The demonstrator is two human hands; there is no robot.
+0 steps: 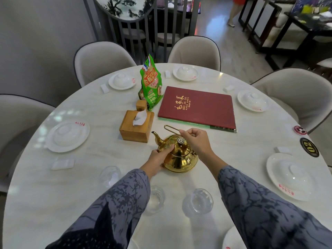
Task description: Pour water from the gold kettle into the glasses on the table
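The gold kettle (pixel 181 159) stands upright on the white round table (pixel 233 159), spout pointing left and away from me. My right hand (pixel 196 141) is closed on the far end of its thin wire handle, which is raised above the lid. My left hand (pixel 159 156) presses against the kettle's left side near the spout base. Three clear glasses stand nearer to me: one at the left (pixel 110 175), one in the middle (pixel 156 198) partly behind my left sleeve, one at the right (pixel 201 201).
A wooden tissue box (pixel 135 129), a green snack bag (pixel 150 83) and a red menu (pixel 197 107) lie beyond the kettle. White covered plates (pixel 67 135) ring the table's edge. Padded chairs (pixel 102 58) surround the table. A person stands far behind.
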